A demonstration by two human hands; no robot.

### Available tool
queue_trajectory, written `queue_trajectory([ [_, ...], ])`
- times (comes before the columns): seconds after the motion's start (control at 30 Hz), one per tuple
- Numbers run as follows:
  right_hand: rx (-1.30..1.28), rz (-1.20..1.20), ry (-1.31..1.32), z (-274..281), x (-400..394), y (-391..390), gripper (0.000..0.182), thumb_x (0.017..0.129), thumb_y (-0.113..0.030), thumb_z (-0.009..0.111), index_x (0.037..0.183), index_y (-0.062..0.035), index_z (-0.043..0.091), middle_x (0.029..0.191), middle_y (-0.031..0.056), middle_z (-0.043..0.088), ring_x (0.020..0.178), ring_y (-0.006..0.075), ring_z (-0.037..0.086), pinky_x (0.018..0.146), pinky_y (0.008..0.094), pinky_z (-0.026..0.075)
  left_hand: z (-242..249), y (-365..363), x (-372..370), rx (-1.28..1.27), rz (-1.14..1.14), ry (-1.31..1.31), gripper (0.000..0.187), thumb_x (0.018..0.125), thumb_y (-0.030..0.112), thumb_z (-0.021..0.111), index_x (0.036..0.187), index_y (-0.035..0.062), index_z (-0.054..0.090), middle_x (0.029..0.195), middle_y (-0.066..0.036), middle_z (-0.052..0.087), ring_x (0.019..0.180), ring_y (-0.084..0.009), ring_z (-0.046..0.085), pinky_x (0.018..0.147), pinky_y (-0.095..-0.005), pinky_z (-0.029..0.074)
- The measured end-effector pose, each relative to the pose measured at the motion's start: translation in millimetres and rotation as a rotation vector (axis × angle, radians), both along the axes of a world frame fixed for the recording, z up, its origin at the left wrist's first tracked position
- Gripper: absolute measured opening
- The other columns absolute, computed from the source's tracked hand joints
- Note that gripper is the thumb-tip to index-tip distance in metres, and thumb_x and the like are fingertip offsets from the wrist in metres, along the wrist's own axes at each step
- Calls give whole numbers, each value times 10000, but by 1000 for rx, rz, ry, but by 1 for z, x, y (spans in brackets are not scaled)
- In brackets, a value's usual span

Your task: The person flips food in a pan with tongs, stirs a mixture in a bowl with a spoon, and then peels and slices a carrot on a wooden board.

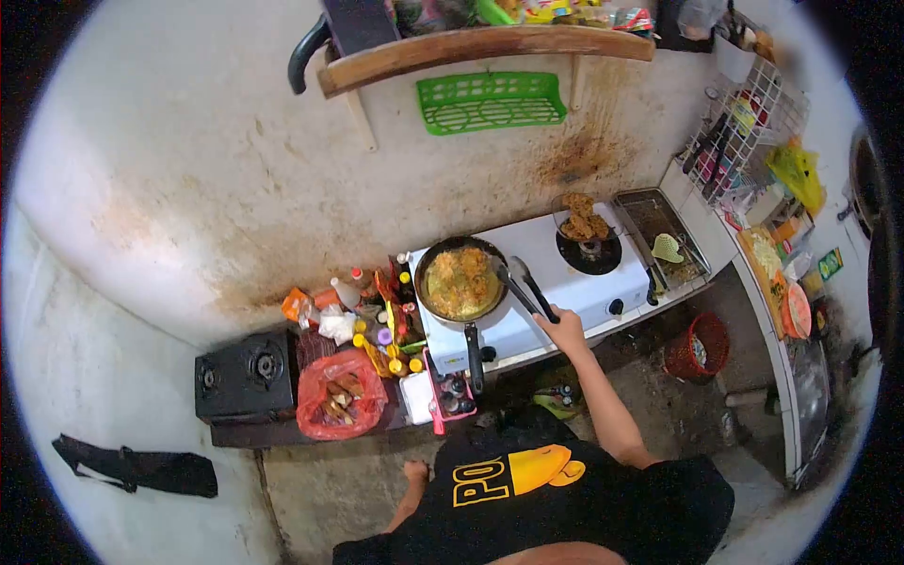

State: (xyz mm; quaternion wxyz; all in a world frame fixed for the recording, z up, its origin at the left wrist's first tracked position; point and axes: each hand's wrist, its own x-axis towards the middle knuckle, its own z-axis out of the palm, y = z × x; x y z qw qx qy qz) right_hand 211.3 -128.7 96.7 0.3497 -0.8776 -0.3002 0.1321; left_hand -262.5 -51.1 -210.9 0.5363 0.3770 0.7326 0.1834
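My right hand (562,330) is closed round the handle end of black tongs (525,290), whose tips point toward the right rim of a frying pan (422,287). Golden-brown food (461,273) sits in bubbling oil in this pan, on the left side of a white stove (537,250). Low beside my body is my left hand (415,470), with its fingers curled in; whether anything is in it is too small to tell. Browned fried pieces (584,221) rest in a strainer above the right burner (590,256).
Left of the stove stand bottles and sauces (347,294), a red plastic bag (315,400) with food pieces, and a black stove (226,386). A wooden shelf (490,45) hangs above. A red basket (697,348) is on the floor; a counter (765,320) runs along the right.
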Motion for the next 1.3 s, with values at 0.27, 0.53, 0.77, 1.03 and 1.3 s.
queue_trajectory([
  [0.27, 486, -628, 266, -56, -1, -81, 395, 810, -359, 656, 1023, -26, 658, 681, 47, 595, 585, 145, 557, 548, 299, 445, 4, 3, -2, 177, -904, 601, 339, 698, 309, 584, 747, -19, 653, 760, -225, 637, 756, -371, 632, 661, -456, 476],
  [0.53, 432, -890, 335, -35, 17, -210, 806, 796, -482, 633, 1317, 71, 363, 1122, 200, 574, 999, 256, 576, 837, 344, 460, 21, 10, 87, 293, -1417, 726, 268, 763, 286, 556, 798, 42, 661, 810, -152, 651, 794, -302, 635, 653, -399, 483],
  [0.77, 536, -1043, 434, 40, -5, -417, 808, 782, -515, 629, 1312, 46, 391, 1287, 200, 470, 1195, 286, 449, 974, 367, 370, 28, -80, 215, 608, -2084, 916, 220, 819, 266, 531, 842, 95, 668, 854, -89, 663, 828, -242, 638, 646, -349, 489],
  [1.03, 506, -1421, 292, 2, -34, -599, 568, 795, -449, 647, 1097, 29, 596, 929, 113, 626, 857, 183, 569, 741, 307, 416, 29, -276, 402, 340, -1488, -53, 350, 824, 348, 565, 863, 10, 649, 793, -159, 654, 746, -312, 623, 660, -416, 461],
  [1.3, 696, -1278, 452, -52, -1, -617, 434, 815, -414, 637, 921, 3, 581, 745, 49, 585, 593, 138, 575, 534, 288, 475, 161, -445, 509, -585, -1665, -594, 396, 873, 365, 563, 1144, 76, 547, 1037, -93, 603, 931, -204, 592, 805, -367, 461],
])
